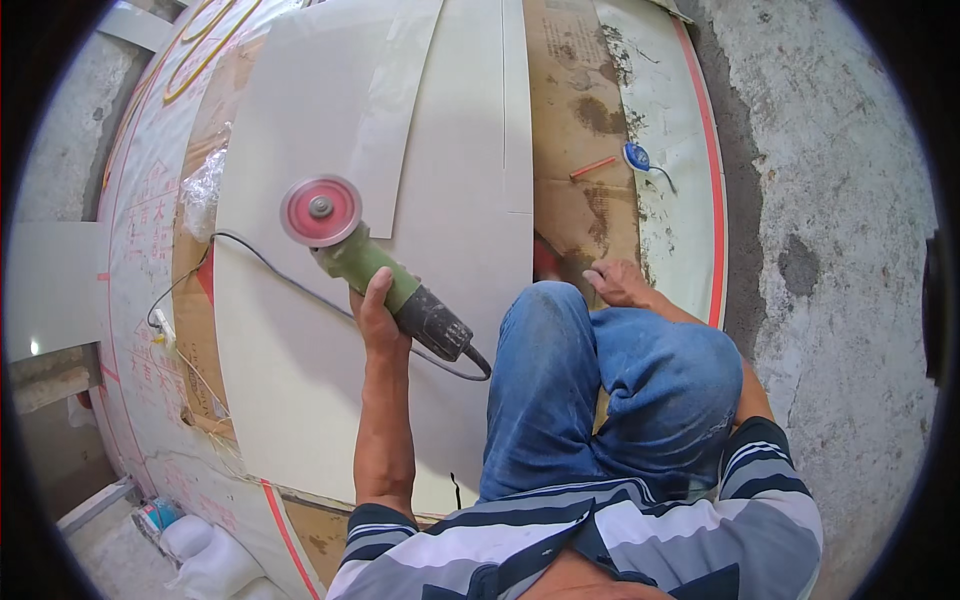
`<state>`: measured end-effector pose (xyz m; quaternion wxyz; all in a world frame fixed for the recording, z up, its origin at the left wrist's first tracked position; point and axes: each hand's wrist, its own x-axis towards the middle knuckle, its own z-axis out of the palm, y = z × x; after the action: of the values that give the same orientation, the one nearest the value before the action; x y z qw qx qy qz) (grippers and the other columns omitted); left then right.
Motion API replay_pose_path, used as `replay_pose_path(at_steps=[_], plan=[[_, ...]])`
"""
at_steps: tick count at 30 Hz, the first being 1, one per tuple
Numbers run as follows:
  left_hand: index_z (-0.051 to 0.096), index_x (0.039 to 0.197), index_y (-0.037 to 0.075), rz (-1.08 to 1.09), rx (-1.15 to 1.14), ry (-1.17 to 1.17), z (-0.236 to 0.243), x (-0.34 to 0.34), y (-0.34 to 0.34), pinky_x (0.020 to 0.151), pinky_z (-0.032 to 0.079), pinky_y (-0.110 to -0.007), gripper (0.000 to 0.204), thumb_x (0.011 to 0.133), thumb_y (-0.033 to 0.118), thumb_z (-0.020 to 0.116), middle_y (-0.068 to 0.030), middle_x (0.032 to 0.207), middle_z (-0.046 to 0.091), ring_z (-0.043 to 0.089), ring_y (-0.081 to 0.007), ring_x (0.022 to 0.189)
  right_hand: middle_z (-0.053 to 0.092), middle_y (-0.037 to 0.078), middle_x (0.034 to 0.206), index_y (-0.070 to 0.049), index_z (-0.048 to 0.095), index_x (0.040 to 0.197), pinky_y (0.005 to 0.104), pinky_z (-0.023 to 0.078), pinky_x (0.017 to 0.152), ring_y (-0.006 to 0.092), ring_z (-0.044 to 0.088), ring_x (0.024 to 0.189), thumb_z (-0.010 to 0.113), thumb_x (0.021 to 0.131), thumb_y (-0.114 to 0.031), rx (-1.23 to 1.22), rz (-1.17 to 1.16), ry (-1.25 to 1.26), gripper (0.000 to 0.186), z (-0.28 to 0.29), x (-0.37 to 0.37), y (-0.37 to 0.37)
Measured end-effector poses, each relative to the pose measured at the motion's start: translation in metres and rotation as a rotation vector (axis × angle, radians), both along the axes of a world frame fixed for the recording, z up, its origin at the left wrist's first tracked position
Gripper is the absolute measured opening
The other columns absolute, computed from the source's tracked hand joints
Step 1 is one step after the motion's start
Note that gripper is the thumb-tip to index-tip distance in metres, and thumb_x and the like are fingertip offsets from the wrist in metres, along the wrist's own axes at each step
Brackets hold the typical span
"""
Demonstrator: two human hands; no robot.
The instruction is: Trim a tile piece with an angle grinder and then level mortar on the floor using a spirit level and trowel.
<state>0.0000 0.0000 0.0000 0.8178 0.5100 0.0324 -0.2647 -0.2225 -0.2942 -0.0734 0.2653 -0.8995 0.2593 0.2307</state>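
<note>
My left hand [375, 312] is wrapped round the green and black body of an angle grinder [388, 290], tilted above a large pale tile [290, 390]. The grinder's red cutting disc [320, 210] faces up, and its cord runs off the back end and across the tile to the left. A narrower tile strip [395, 130] lies on the large tile just beyond the disc. My right hand [622, 284] is low beside my knee, over brown cardboard [575, 215]. Its fingers are curled, and whatever they may hold is hidden.
An orange-red stick [592, 168] and a blue tape measure [636, 156] lie to the right. A white plug connector [163, 325] and crumpled clear plastic [205, 190] are at the left. White bags [215, 560] sit at lower left. Rough concrete [830, 200] runs along the right.
</note>
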Motion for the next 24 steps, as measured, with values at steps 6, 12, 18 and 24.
replay_pose_path(at_steps=[6,12,18,24], plan=[[0.049,0.106,0.002,0.092,-0.028,0.055,0.013,-0.005,-0.007,0.064,0.056,-0.040,0.033,0.082,0.021,0.062,-0.0100,0.087,0.057,0.062,-0.0239,0.073,0.063,0.021,0.085,-0.003,0.059,0.089,0.0455,0.047,0.074,0.0396,0.061,0.084,0.051,0.089,-0.034,0.047,-0.097,-0.184,0.032,0.002,0.022,0.010],[0.049,0.106,0.002,0.040,-0.012,0.019,0.010,0.002,-0.035,0.065,0.056,-0.038,0.032,0.083,0.021,0.061,-0.0102,0.087,0.057,0.061,-0.0236,0.074,0.063,0.019,0.082,-0.004,0.059,0.092,0.0439,0.048,0.073,0.0371,0.062,0.081,0.059,0.086,-0.029,0.225,-0.086,-0.550,0.026,0.045,0.066,0.011],[0.049,0.111,0.002,0.105,0.040,-0.161,0.016,0.020,-0.092,0.065,0.053,-0.032,0.035,0.083,0.015,0.064,-0.0061,0.085,0.056,0.059,-0.0180,0.072,0.059,0.023,0.106,0.002,0.038,0.131,0.0398,0.050,0.080,0.0329,0.063,0.090,0.070,0.080,-0.037,0.405,0.213,-0.585,0.072,0.118,0.130,0.054],[0.049,0.106,-0.002,-0.024,0.070,-0.263,0.014,0.049,-0.125,0.070,0.050,-0.029,0.043,0.074,0.009,0.075,-0.0066,0.093,0.056,0.058,-0.0138,0.078,0.059,0.027,0.098,0.007,0.034,0.122,0.0420,0.047,0.082,0.0406,0.060,0.094,0.078,0.065,-0.027,0.538,-0.122,-0.580,0.079,0.112,0.163,0.080]])
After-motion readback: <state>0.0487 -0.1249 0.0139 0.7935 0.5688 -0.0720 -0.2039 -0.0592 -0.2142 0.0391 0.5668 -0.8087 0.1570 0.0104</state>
